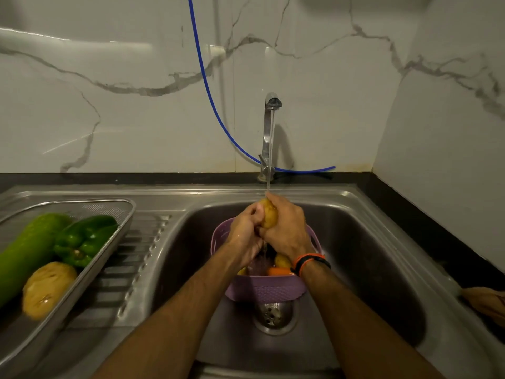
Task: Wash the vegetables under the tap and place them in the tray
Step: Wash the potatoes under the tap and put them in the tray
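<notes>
Fingers of both hands are curled round one potato [269, 214], the left hand [245, 234] gripping it from the left and the right hand [287, 230] wrapping it from the right, so that only a yellow strip of the potato shows between them. The stream of water [271, 149] from the steel tap [268, 132] falls straight onto the top of the potato, just above the right fingertips. Water runs off under the hands.

Directly below the fingers, in the steel sink [369, 242], sits a lilac plastic basket [262, 289]. Inside it, just under the right wrist, lie another potato [282, 260] and an orange carrot [278, 271]; the rest of its contents are hidden by the forearms. An orange and black band [310, 262] circles the right wrist. The sink drain [274, 314] shows just beyond the basket's near side.

Well to the left of the fingers, on the ribbed draining board [131, 269], stands the mesh tray [114, 222]. It holds a pale green gourd [24, 253], a green bell pepper [84, 240] leaning against it, and a wet potato [47, 289] at the near end.

Behind the tap, a blue hose [206, 86] curves down the marble-patterned wall [109, 105] and lies along the dark counter edge.
</notes>
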